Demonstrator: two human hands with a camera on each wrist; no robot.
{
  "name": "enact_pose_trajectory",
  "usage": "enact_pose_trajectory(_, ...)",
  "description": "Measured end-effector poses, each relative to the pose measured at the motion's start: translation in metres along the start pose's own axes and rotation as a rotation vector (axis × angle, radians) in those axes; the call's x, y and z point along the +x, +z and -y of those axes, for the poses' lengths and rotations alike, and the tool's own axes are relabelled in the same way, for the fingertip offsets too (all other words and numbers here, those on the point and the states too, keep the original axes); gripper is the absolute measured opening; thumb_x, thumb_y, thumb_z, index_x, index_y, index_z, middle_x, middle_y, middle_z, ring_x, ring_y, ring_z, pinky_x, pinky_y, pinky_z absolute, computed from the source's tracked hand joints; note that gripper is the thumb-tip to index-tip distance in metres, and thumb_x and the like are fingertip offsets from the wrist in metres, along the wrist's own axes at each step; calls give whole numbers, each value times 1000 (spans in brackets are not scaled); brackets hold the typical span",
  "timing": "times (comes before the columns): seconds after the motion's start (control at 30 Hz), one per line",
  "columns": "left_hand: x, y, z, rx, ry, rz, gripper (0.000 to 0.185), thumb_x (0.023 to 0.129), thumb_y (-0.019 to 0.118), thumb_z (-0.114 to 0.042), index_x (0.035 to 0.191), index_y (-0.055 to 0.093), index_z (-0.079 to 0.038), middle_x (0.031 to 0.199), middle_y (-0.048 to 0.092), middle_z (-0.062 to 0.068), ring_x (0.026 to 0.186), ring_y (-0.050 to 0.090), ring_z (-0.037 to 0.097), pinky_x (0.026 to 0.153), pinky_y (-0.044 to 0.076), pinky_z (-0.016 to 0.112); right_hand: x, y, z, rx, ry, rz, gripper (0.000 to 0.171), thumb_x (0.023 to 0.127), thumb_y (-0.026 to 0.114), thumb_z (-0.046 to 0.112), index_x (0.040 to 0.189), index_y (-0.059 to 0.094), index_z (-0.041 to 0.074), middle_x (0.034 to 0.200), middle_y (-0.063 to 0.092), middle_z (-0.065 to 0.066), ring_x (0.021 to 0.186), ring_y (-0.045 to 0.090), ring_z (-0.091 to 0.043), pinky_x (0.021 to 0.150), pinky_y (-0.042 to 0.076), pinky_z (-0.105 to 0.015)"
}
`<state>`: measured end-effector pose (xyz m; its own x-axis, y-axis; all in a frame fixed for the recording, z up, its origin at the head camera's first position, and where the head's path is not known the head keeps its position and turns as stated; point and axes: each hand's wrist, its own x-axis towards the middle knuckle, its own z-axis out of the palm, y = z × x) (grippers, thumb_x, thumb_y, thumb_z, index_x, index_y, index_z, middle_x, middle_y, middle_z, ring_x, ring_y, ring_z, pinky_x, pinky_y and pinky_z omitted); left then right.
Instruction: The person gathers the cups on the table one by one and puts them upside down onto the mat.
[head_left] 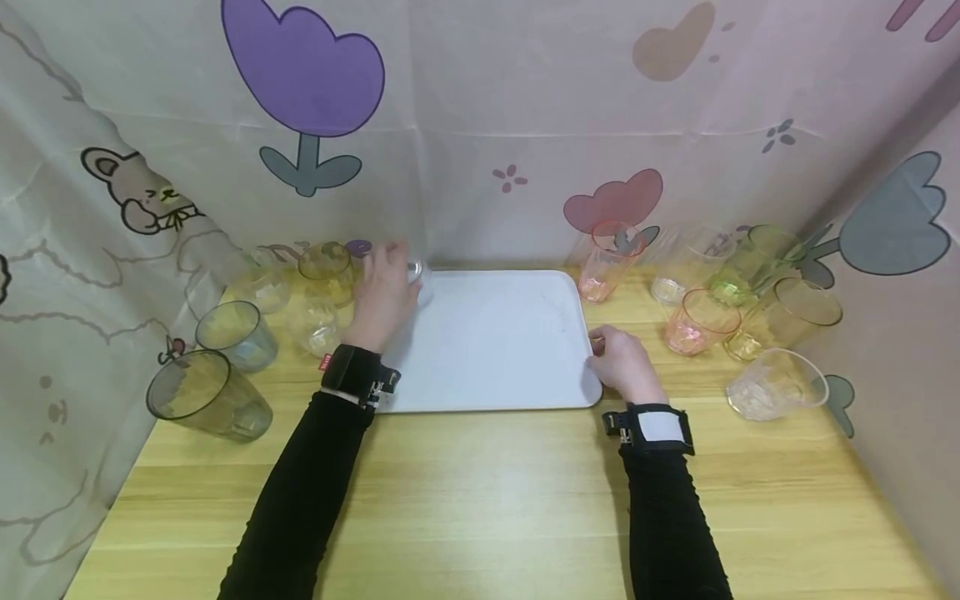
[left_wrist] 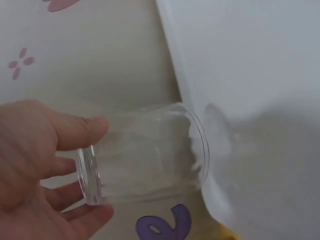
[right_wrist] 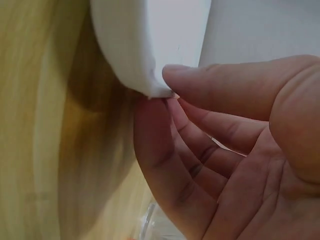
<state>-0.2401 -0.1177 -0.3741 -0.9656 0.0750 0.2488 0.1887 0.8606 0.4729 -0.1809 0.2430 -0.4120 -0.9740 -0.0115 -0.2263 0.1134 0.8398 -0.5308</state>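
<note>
— Holding a clear tumbler [left_wrist: 145, 155] on its side, the left hand [head_left: 382, 293] has thumb and fingers wrapped round the base end, and the open mouth points away from the grip, over the far left corner of the white tray [head_left: 491, 350].

— Looks light, thin-walled plastic, I'd judge (smooth and probably slippery). Gripping near the thick base seems the firmer place; the rim end would likely flex.

— And the right hand [head_left: 626, 365]?

— It pinches the tray's right edge, thumb on top, fingers curled beneath. The tray looks stiff and light, lying flat on the worktop [head_left: 487, 500].

— More tumblers stand either side of both grips, a pink tumbler [head_left: 609, 260] just beyond the tray's far right corner.
</note>
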Motion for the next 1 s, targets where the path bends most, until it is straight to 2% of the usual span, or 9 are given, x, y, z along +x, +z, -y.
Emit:
enact_pose_trajectory(0.2, 2, 10, 1, 34, -23, 16, 66, 95, 72, -7, 152, 41, 5, 153, 40, 30, 134, 44, 48, 100, 52, 58, 0, 0, 0, -5, 4, 7, 46, 96, 60, 2, 141, 53, -8, 127, 64, -29, 115, 60, -42, 99, 51, -55)
enact_pose_trajectory(0.47, 5, 13, 4, 46, -46, 3, 56, 97, 69, -7, 145, 47, 8, 150, 40, 35, 132, 43, 51, 98, 53, 58, 1, 1, 1, -18, 3, 10, 46, 97, 59, 1, 141, 53, -8, 126, 64, -29, 112, 60, -40, 97, 52, -54)
enact_pose_trajectory(0.8, 13, 14, 11, 33, -125, 46, 52, 97, 66, -5, 143, 46, 10, 155, 32, 37, 138, 37, 53, 109, 46, 60, 0, 1, 0, -26, -1, 12, 47, 96, 59, 0, 142, 52, -8, 126, 64, -29, 112, 61, -40, 98, 52, -54)
enact_pose_trajectory(1.0, 15, 17, 14, 30, -125, 32, 54, 94, 65, -3, 141, 45, 13, 154, 32, 37, 140, 35, 53, 112, 42, 60, 1, 1, 1, -30, -6, 7, 46, 96, 59, 0, 141, 53, -9, 126, 64, -29, 113, 61, -40, 98, 51, -55)
